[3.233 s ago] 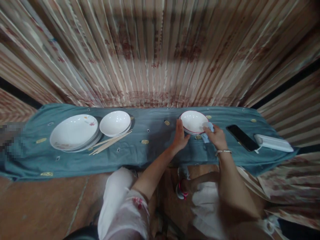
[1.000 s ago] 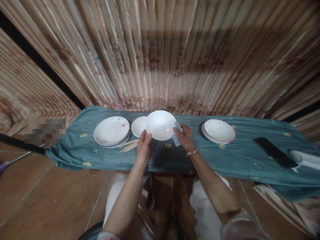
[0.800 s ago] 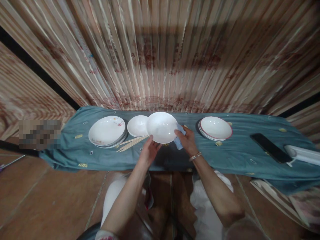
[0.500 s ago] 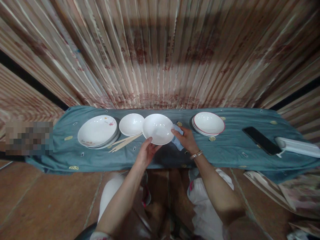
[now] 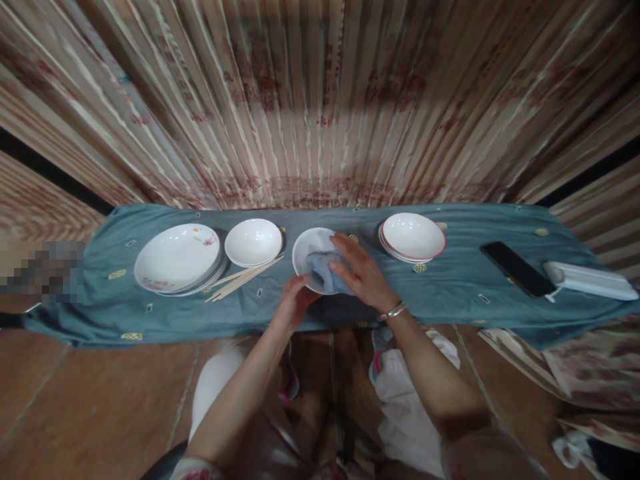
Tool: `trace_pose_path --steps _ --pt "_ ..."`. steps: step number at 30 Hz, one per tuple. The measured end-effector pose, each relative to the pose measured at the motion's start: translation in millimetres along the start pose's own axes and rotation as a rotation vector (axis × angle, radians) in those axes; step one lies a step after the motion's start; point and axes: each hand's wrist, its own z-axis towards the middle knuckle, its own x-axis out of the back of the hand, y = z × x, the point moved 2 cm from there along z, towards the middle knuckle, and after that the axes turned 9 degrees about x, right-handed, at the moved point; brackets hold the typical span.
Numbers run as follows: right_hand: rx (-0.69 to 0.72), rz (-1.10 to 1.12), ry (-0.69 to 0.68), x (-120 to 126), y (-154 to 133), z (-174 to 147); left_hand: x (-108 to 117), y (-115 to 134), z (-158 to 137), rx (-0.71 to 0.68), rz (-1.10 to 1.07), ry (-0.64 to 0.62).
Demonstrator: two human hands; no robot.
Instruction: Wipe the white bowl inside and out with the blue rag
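Note:
A white bowl [image 5: 303, 252] is held up over the middle of the table. My left hand [image 5: 294, 300] grips its near left rim, thumb on the edge and the other fingers beneath. Inside the bowl lies a crumpled blue cloth [image 5: 324, 268]. My right hand [image 5: 361, 272] presses that cloth against the inner surface from the right, its fingers closed over part of it. Left of the held bowl, another white bowl [image 5: 253, 241] stands on the table, with several wooden chopsticks [image 5: 244, 280] lying just in front of it.
The table has a green patterned cloth [image 5: 165, 320]. A stack of white plates [image 5: 177, 257] stands at the left, a stack of red-rimmed bowls [image 5: 413, 237] right of centre. Farther right lie a black phone [image 5: 517, 268] and a white device [image 5: 593, 280]. A pleated curtain [image 5: 310, 100] hangs behind.
My right hand has moved from the bowl's right rim to its inside, bringing the blue cloth in with it. My left hand still holds the bowl. The view has shifted slightly.

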Motion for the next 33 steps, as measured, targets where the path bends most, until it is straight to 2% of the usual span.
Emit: trace_pose_path --steps 2,8,10,13,18,22,25,33 --pt "0.037 -0.052 -0.033 -2.4 -1.1 -3.0 2.2 1.4 0.7 -0.005 -0.010 0.007" --pt "0.142 -0.147 -0.323 -27.7 -5.7 -9.9 6.1 0.8 1.9 -0.057 0.058 -0.011" --pt "0.124 -0.206 -0.380 -31.3 -6.8 -9.7 5.8 -0.9 1.9 -0.067 0.092 -0.022" --pt "0.007 -0.341 -0.356 -29.5 -4.9 -7.3 4.3 -3.9 2.3 -0.052 0.116 -0.023" --pt "-0.127 -0.436 -0.191 -28.5 5.7 -3.6 1.5 -8.9 4.4 -0.019 0.082 -0.014" --pt "-0.122 -0.313 -0.039 -30.7 15.8 -3.1 1.8 -12.6 5.9 0.024 0.052 -0.018" --pt "-0.078 -0.165 0.010 -31.0 19.0 -2.5 2.9 -14.7 6.2 0.051 0.038 -0.026" --pt "0.011 0.303 -0.127 -31.4 9.9 3.9 2.2 -15.1 5.0 0.079 0.037 -0.074"
